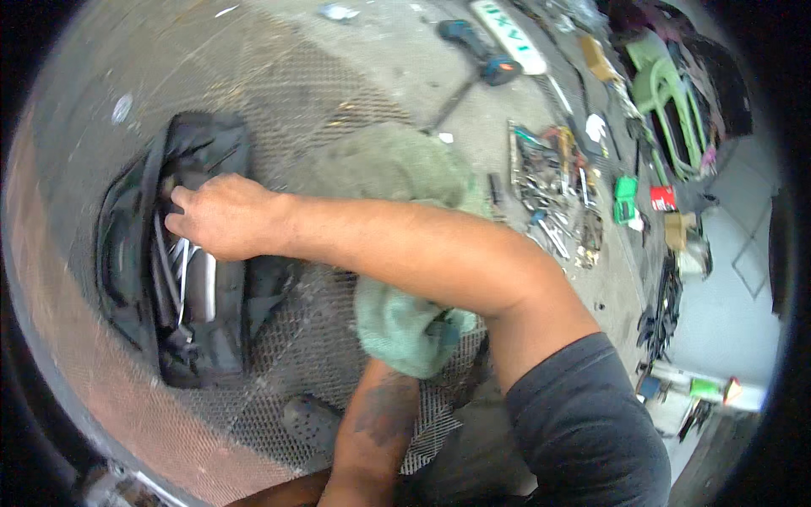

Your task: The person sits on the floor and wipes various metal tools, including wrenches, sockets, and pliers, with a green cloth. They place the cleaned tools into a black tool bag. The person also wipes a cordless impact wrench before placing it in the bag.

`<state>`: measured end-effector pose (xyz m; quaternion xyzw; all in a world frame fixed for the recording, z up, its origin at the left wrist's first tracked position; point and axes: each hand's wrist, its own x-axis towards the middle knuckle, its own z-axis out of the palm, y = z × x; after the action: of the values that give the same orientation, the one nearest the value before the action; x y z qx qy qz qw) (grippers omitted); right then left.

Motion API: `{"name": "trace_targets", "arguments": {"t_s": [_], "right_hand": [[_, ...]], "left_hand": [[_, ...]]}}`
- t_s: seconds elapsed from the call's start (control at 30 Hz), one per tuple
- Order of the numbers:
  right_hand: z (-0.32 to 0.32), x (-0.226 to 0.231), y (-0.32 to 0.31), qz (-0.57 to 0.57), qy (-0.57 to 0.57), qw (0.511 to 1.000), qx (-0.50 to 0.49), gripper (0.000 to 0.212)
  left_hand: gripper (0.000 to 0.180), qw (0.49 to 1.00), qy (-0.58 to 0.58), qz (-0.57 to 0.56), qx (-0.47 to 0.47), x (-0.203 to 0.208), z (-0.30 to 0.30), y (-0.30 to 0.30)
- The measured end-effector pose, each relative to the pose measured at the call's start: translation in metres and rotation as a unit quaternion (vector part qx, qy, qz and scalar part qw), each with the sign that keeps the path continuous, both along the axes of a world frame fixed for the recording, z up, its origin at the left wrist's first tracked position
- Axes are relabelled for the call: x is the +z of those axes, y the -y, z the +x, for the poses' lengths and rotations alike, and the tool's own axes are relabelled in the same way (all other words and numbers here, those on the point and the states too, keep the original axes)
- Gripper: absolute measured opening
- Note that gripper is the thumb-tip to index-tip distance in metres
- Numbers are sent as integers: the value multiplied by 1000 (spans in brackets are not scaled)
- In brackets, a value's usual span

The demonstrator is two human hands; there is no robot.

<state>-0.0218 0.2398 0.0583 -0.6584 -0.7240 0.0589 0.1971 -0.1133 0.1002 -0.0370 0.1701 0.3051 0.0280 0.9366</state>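
My right arm stretches across to the left, and my right hand (221,217) is over the open mouth of a black fabric tool bag (228,355). Its fingers are curled down into the bag; what they grip is hidden. Shiny metal tools (184,283) lie inside, below the hand. My left forearm (384,422) comes up from the lower edge and ends at a rumpled green towel (397,325). The towel covers my left hand, so its fingers do not show. The upper part of the towel (397,160) spreads beyond my right arm.
A blue-and-black power tool (477,52) with a long shaft lies beyond the towel beside a white sign (511,38). Many loose hand tools (553,182) are heaped to the right, near a green case (625,198). Dark textured matting (279,372) covers the ground.
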Motion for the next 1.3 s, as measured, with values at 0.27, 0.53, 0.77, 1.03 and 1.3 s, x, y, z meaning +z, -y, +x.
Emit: {"name": "trace_targets", "arguments": {"t_s": [0.27, 0.53, 0.77, 1.03, 1.3], "right_hand": [[175, 26, 287, 14, 94, 962, -255, 32], [163, -84, 650, -176, 22, 787, -591, 27], [144, -139, 712, -169, 30, 785, -595, 25], [82, -70, 674, -169, -473, 621, -602, 35], [39, 24, 569, -68, -586, 598, -542, 36]], "left_hand": [[36, 999, 5, 22, -48, 18, 48, 75], [37, 997, 13, 67, -42, 25, 114, 119], [38, 995, 16, 82, -58, 27, 155, 158], [39, 995, 7, 87, -43, 28, 159, 163], [40, 996, -15, 86, 4, 32, 129, 159]]}}
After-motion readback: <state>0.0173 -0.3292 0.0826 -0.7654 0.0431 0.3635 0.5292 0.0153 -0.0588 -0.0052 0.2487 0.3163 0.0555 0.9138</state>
